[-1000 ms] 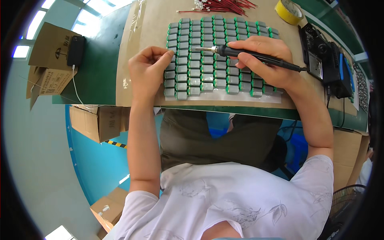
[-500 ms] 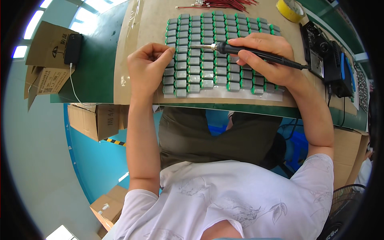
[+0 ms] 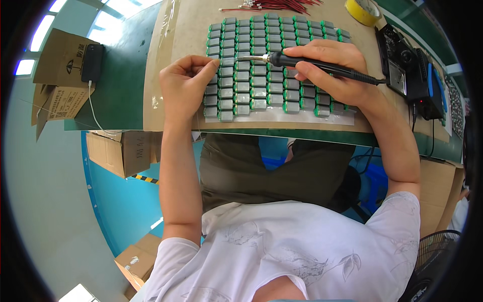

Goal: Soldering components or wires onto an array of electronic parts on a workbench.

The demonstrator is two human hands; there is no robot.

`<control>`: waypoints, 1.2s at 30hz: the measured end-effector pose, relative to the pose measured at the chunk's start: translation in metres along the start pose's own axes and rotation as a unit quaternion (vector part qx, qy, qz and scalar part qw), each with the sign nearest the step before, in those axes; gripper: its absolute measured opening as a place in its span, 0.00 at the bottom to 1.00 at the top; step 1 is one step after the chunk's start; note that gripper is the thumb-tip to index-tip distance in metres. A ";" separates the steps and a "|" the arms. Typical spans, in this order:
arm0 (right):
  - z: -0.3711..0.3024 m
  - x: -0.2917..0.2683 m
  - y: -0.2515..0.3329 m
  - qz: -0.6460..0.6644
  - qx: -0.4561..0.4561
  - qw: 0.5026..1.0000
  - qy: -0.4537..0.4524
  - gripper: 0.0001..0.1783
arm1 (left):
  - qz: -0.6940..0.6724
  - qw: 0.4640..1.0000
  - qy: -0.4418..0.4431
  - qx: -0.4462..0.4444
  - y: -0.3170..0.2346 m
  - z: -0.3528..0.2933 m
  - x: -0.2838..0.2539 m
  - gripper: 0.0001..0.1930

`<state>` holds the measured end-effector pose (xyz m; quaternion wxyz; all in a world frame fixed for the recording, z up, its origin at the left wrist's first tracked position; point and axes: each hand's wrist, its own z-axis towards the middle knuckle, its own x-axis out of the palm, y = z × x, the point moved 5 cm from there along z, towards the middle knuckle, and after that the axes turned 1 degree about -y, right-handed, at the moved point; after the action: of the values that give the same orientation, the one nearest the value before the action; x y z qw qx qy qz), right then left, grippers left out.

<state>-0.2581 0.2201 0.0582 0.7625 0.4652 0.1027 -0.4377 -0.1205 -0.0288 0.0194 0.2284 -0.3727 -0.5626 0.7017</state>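
Note:
My right hand (image 3: 338, 70) holds a soldering iron (image 3: 279, 59) by its black handle, its metal tip pointing left over a block of small grey-and-green battery cells (image 3: 259, 81) laid in close rows. Beside the tip, my left hand (image 3: 185, 83) is closed in a pinch at the left edge of the rows. A faint thin strand, which looks like solder wire (image 3: 198, 122), trails below this hand; its end at the fingertips is too small to make out. White sheeting (image 3: 276, 115) lies under the cells.
Red wires (image 3: 287, 6) with white connectors lie behind the cells. Yellow tape (image 3: 363, 12) stands at the far right, near a black soldering station (image 3: 422, 83). On the left, a phone (image 3: 92, 63) leans on an open carton (image 3: 60, 60), its white cable (image 3: 92, 108) hanging down.
My hands hold nearly the same pose, with the iron's tip slightly farther left. A small red light now shows on the station.

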 end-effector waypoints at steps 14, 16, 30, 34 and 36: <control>0.000 0.000 0.002 -0.004 -0.025 1.000 -0.017 0.16 | 0.033 0.999 -0.007 0.005 -0.001 0.000 0.000 0.08; -0.001 -0.001 0.002 0.018 0.005 1.000 -0.019 0.16 | 0.014 1.000 -0.015 0.002 0.000 -0.001 -0.001 0.08; -0.002 -0.002 0.001 0.032 -0.004 0.999 -0.022 0.15 | -0.011 1.000 -0.018 0.020 0.004 -0.001 -0.002 0.08; -0.001 -0.001 0.000 0.023 -0.014 1.000 -0.015 0.15 | 0.002 1.000 -0.010 0.021 0.000 -0.002 -0.001 0.07; -0.001 -0.001 0.000 0.020 -0.017 1.000 -0.012 0.15 | 0.005 1.000 -0.007 0.027 0.001 -0.002 -0.001 0.06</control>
<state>-0.2583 0.2217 0.0588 0.7800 0.4486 0.0916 -0.4267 -0.1179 -0.0284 0.0186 0.2307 -0.3645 -0.5427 0.7207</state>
